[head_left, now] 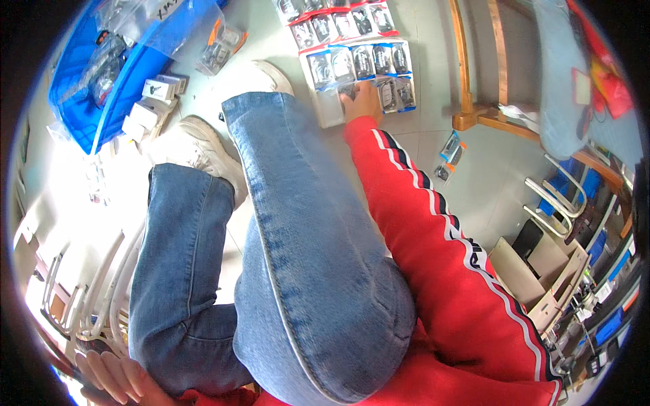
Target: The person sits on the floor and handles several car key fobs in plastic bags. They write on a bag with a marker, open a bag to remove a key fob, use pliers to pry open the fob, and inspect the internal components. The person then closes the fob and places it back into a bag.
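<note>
My right arm, in a red sleeve, reaches down to a white tray (330, 111) on the floor. My right hand (363, 105) is closed at the front row, its thumb and fingers about a small clear packet (348, 90) with something dark inside; the hand partly hides it. Beside the hand, more clear packets (387, 93) with dark contents lie in the row. Behind it stretches another row of blue-edged packets (363, 62). My left hand (114, 379) hangs by my left knee at the lower left, fingers stretched out, holding nothing visible.
A blue bin (84, 122) with clear bags stands at the far left, near small white boxes (145, 116). An orange-edged packet (222, 47) lies past my shoes. Loose packets (448, 157) rest right of the tray. A wooden frame (467, 120) and metal-legged stools (558, 203) stand right.
</note>
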Demonstrator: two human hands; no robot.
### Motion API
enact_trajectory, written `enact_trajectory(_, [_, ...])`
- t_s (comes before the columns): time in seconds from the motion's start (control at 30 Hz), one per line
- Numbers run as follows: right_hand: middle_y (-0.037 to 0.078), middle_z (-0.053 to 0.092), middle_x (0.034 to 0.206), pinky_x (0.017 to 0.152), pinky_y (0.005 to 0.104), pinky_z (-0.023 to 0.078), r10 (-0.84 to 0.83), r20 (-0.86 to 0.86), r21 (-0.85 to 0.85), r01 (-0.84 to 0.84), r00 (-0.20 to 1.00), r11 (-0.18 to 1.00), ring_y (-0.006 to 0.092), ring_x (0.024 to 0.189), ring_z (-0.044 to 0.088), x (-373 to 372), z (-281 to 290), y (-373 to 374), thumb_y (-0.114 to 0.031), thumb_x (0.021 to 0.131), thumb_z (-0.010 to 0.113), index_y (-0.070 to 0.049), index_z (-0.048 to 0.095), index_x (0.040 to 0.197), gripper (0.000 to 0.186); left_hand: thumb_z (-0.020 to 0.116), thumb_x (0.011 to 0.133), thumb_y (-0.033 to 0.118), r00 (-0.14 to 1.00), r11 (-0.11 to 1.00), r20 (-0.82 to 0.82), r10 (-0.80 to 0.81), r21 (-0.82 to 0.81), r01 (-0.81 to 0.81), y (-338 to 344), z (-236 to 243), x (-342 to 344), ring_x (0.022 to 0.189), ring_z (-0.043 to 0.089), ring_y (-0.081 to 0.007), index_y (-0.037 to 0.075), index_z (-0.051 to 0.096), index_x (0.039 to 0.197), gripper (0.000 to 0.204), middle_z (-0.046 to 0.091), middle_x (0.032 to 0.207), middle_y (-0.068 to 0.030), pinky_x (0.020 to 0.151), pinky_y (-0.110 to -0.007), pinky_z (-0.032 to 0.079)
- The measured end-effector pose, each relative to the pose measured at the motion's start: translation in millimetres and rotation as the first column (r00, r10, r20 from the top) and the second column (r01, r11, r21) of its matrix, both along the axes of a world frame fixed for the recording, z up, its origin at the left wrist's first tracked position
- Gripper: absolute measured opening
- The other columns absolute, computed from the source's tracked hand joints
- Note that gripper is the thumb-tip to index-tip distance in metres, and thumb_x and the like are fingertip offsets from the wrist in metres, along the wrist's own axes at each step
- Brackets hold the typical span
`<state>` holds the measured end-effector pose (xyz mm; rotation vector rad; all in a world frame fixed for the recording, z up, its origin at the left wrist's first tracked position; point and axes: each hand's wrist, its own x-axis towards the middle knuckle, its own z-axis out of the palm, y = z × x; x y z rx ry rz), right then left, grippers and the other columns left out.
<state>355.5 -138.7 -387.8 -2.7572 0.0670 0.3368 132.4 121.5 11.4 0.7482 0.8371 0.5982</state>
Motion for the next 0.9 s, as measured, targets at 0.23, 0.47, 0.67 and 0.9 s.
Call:
enact_trajectory(0.23, [0.013, 0.056, 0.088, 0.071, 0.0401, 0.043, 0.012, -0.073, 0.112, -0.004, 0.997, 0.994, 0.0313, 0.084, 0.055, -16, 31, -23, -0.024, 0.070, 0.069, -0.006, 0.051, 0.098, 0.038, 0.048, 0.091, 0.031, 0.993, 0.993, 0.036, -0.109, 0.051, 0.108, 11, -8, 32, 0.054, 0.030, -0.0119, 0.007, 0.043, 0.078, 0.028, 0.031, 0.061, -0.0003, 0.050, -0.026, 0.028])
enact_trajectory(0.47, [0.011, 0.064, 0.076, 0.067, 0.0355, 0.046, -0.247, -0.098, 0.234, 0.264, 0.964, 0.936, 0.0274, 0.072, 0.060, 7, 127, -86, -0.028, 0.078, 0.062, -0.006, 0.062, 0.084, 0.023, 0.043, 0.091, 0.021, 0.949, 0.857, -0.201, -0.243, 0.413, 0.307, 8, -13, 57, 0.057, 0.038, -0.0148, 0.003, 0.048, 0.076, 0.024, 0.042, 0.065, -0.0047, 0.052, -0.027, 0.031])
enact_trajectory(0.67, [0.013, 0.055, 0.098, 0.072, 0.0356, 0.051, -0.754, 0.066, 0.932, 0.229, 0.653, 0.281, 0.0216, 0.089, 0.055, 155, 245, -197, -0.018, 0.090, 0.046, 0.000, 0.053, 0.103, 0.024, 0.045, 0.089, 0.031, 0.544, 0.522, -0.414, -0.730, 0.176, 0.835, 3, -2, 26, 0.062, 0.047, -0.0189, 0.000, 0.051, 0.078, 0.034, 0.051, 0.069, -0.0108, 0.056, -0.030, 0.038])
enact_trajectory(0.9, [0.023, 0.040, 0.129, 0.097, 0.0493, 0.036, -0.393, -0.596, 0.717, 0.243, 0.700, -0.653, 0.0349, 0.120, 0.040, 222, 254, -235, -0.029, 0.094, 0.035, 0.003, 0.035, 0.127, 0.046, 0.061, 0.084, 0.021, -0.038, 0.009, -0.452, -0.891, -0.101, 0.995, -25, 5, -31, 0.081, 0.050, -0.0174, 0.005, 0.057, 0.098, 0.023, 0.054, 0.086, -0.0075, 0.073, -0.029, 0.043])
